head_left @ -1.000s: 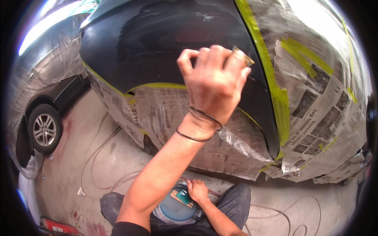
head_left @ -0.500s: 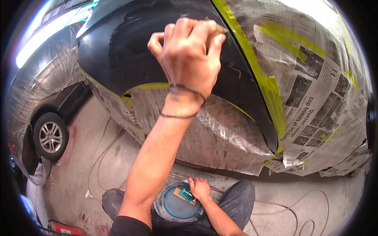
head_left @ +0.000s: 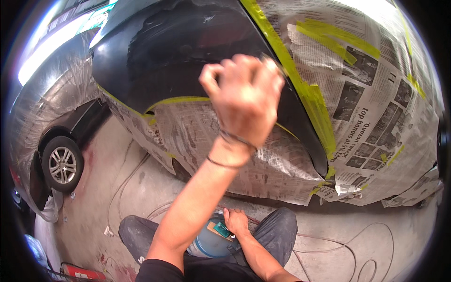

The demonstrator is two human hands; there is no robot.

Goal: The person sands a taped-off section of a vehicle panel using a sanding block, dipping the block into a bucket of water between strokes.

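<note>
Smeared by motion, my left hand [head_left: 245, 96] is closed at the lower part of a dark car fender [head_left: 188, 51]. A small folded piece of sandpaper [head_left: 268, 61] shows at its fingertips, mostly hidden and blurred. My right hand [head_left: 237, 221] is low between my knees, its fingers bent over the far right rim of a blue bucket [head_left: 201, 249]. Beside that hand a teal block [head_left: 222, 229] and a light brown flat strip [head_left: 213, 230] lie at the bucket's top. My left forearm covers part of the bucket.
Yellow-green tape [head_left: 310, 105] edges the fender, with newspaper [head_left: 371, 103] covering the panels around it. At left stands another car under plastic sheeting [head_left: 51, 80], its wheel [head_left: 62, 164] showing. Hoses [head_left: 345, 246] lie on the concrete floor. A red object [head_left: 80, 271] sits at lower left.
My left hand has moved down the fender, toward me and to the right, with the sandpaper in it. My right hand stays at the bucket. The view has shifted slightly.
</note>
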